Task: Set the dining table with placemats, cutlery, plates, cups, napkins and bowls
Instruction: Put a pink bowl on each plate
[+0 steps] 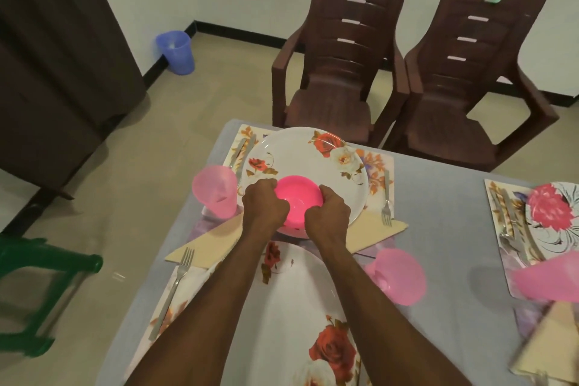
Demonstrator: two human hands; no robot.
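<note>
Left hand [264,200] and right hand [329,211] fingers each grip one pink bowl [299,202]; three plates, three pink cups on table [438,229].

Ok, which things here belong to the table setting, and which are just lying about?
In the job: pink bowl held by left hand and right hand; far plate; pink cup; fork; napkin.
Lying about: brown chairs; blue bin; green stool.
</note>
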